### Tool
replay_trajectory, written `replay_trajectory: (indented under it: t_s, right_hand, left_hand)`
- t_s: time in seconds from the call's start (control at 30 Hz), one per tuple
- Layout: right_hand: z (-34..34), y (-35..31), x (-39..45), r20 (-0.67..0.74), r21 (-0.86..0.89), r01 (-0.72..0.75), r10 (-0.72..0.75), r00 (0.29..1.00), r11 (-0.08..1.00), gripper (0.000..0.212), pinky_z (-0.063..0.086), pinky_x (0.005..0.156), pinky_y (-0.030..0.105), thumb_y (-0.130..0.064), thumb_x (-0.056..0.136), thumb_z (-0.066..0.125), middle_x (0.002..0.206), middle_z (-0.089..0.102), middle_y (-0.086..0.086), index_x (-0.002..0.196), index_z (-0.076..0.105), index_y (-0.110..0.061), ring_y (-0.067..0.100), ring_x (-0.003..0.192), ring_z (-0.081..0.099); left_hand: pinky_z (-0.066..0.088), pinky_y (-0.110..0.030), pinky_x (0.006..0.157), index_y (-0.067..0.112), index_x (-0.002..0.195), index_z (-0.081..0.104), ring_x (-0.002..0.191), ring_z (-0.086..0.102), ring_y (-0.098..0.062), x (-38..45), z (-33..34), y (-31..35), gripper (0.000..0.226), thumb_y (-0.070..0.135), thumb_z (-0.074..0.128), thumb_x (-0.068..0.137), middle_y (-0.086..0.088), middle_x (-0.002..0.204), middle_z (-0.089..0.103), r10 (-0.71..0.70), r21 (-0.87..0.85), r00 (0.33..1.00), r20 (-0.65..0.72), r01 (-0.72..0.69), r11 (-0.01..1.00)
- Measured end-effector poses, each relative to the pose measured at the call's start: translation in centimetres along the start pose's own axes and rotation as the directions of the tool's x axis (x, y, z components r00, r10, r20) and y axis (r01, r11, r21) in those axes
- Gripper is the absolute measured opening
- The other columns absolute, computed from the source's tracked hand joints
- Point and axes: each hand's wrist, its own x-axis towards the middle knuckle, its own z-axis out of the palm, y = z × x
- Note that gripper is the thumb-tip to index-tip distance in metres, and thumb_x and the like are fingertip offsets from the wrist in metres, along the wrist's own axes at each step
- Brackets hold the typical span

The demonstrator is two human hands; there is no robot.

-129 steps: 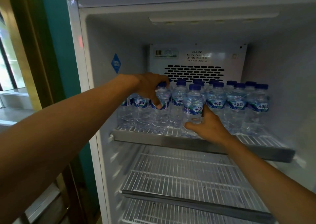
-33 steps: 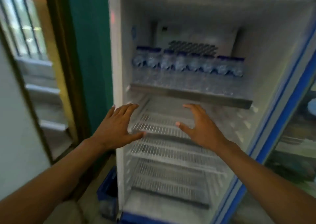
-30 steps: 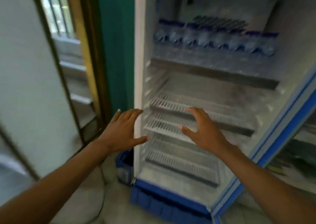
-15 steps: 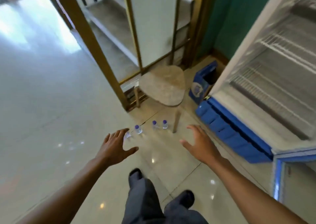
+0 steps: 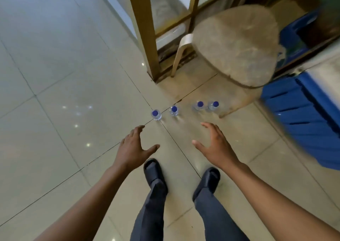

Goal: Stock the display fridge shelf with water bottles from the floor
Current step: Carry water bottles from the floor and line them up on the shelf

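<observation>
Down on the tiled floor (image 5: 77, 79) stand four water bottles, seen from above by their blue caps, and the wooden stool (image 5: 237, 44) serves as the landmark for all of it. The first bottle (image 5: 156, 114) stands farthest from the stool, on a tile joint. The second bottle (image 5: 174, 110) is a little nearer the stool, apart from the first. The third bottle (image 5: 199, 105) and the fourth bottle (image 5: 214, 105) stand just beside each other, close to the stool's front leg. All four are upright.

Nearer the camera than the stool and the bottles, both hands hang above the floor and hold nothing. The left hand (image 5: 132, 149) has its fingers spread and relaxed, thumb out to the side, fingertips toward the first bottle yet apart from it. The right hand (image 5: 215, 145) is likewise spread, palm turned inward, fingertips short of the third and fourth bottles.

Below the hands are two dark shoes (image 5: 153, 171) and grey trousers (image 5: 152, 211). Right of the stool sits the blurred blue base of the fridge (image 5: 305, 115). Behind the stool rises a brass-coloured frame (image 5: 145, 29).
</observation>
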Motion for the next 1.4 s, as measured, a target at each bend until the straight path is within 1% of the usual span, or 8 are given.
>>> replay_trajectory:
  t_s: [0.3, 0.47, 0.57, 0.67, 0.9, 1.07, 1.23, 1.4]
  right_hand:
    - [22.6, 12.2, 23.2, -0.080, 0.178, -0.096, 0.111, 0.991, 0.979, 0.079, 0.039, 0.102, 0.033, -0.033, 0.075, 0.078, 0.139, 0.045, 0.005, 0.139, 0.034, -0.014, 0.022, 0.125, 0.046]
    - [28.9, 15.4, 32.7, -0.186, 0.351, 0.072, -0.006, 0.982, 0.934, 0.081, 0.043, 0.088, 0.015, -0.026, 0.065, 0.086, 0.122, 0.055, -0.009, 0.132, 0.040, -0.020, 0.007, 0.106, 0.055]
    - [30.5, 15.9, 35.4, -0.280, 0.409, 0.128, -0.009, 0.960, 0.904, 0.067, 0.039, 0.075, 0.001, -0.027, 0.065, 0.086, 0.102, 0.060, -0.016, 0.121, 0.050, -0.021, -0.010, 0.086, 0.056]
    - [30.3, 15.7, 35.6, -0.282, 0.440, 0.128, 0.002, 0.959, 0.889, 0.055, 0.039, 0.070, -0.001, -0.027, 0.069, 0.084, 0.096, 0.062, -0.016, 0.116, 0.055, -0.021, -0.013, 0.080, 0.056]
    - [20.9, 12.6, 26.7, -0.224, 0.511, 0.074, 0.049, 0.973, 0.856, 0.043, 0.052, 0.071, 0.020, -0.030, 0.070, 0.077, 0.086, 0.067, -0.009, 0.107, 0.057, -0.019, 0.000, 0.078, 0.065]
    - [7.4, 7.1, 16.5, -0.297, 0.544, 0.081, 0.102, 0.950, 0.835, 0.043, 0.051, 0.063, 0.019, -0.021, 0.068, 0.075, 0.082, 0.067, -0.006, 0.105, 0.054, -0.017, 0.003, 0.071, 0.065]
    - [-8.0, 0.4, 6.2, -0.425, 0.544, 0.149, 0.118, 0.897, 0.826, 0.052, 0.051, 0.064, 0.016, -0.010, 0.064, 0.077, 0.085, 0.067, -0.009, 0.109, 0.051, -0.017, 0.001, 0.073, 0.065]
    - [-21.5, -4.4, -4.6, -0.576, 0.518, 0.237, 0.130, 0.807, 0.822, 0.052, 0.048, 0.064, 0.013, -0.008, 0.066, 0.077, 0.090, 0.066, -0.008, 0.111, 0.052, -0.019, -0.001, 0.075, 0.064]
  left_hand:
    - [0.039, -0.029, 0.099, 0.020, 0.143, 0.029, 0.127, 0.047, -0.018, 22.0, 20.4, -13.9, 0.094, 0.046, 0.081, 0.069, -0.002, 0.140, 0.048, -0.208, -0.390, 0.978, -0.007, 0.189, 0.901]
    - [0.041, -0.025, 0.099, 0.023, 0.141, 0.030, 0.123, 0.046, -0.011, 30.1, 27.4, -14.6, 0.094, 0.032, 0.087, 0.066, 0.005, 0.137, 0.046, -0.213, -0.636, 0.968, -0.135, 0.080, 0.768]
    - [0.049, -0.020, 0.089, 0.023, 0.127, 0.045, 0.103, 0.058, -0.006, 33.7, 28.8, -13.3, 0.073, 0.027, 0.087, 0.067, 0.010, 0.115, 0.060, -0.227, -0.712, 0.926, -0.301, -0.061, 0.699]
    - [0.052, -0.019, 0.082, 0.024, 0.117, 0.054, 0.092, 0.063, -0.004, 34.7, 28.4, -11.8, 0.056, 0.025, 0.084, 0.070, 0.011, 0.103, 0.065, -0.288, -0.752, 0.896, -0.338, -0.073, 0.655]
    - [0.055, -0.023, 0.075, 0.018, 0.107, 0.063, 0.084, 0.069, -0.007, 26.3, 20.8, -5.3, 0.039, 0.025, 0.082, 0.073, 0.003, 0.093, 0.072, -0.095, -0.744, 0.984, -0.154, -0.052, 0.667]
    - [0.059, -0.032, 0.073, 0.011, 0.100, 0.063, 0.077, 0.070, -0.018, 16.6, 10.0, 4.6, 0.029, 0.021, 0.078, 0.077, -0.004, 0.084, 0.071, 0.102, -0.727, 0.988, -0.116, -0.154, 0.669]
    - [0.053, -0.020, 0.060, 0.008, 0.095, 0.063, 0.068, 0.068, -0.009, 7.7, -2.3, 15.2, 0.023, 0.012, 0.077, 0.078, 0.000, 0.076, 0.071, 0.362, -0.644, 0.928, -0.088, -0.331, 0.690]
    - [0.057, -0.022, 0.069, 0.015, 0.099, 0.063, 0.076, 0.069, -0.010, -0.6, -12.7, 26.3, 0.027, 0.021, 0.078, 0.077, 0.000, 0.083, 0.070, 0.590, -0.532, 0.803, -0.085, -0.537, 0.655]
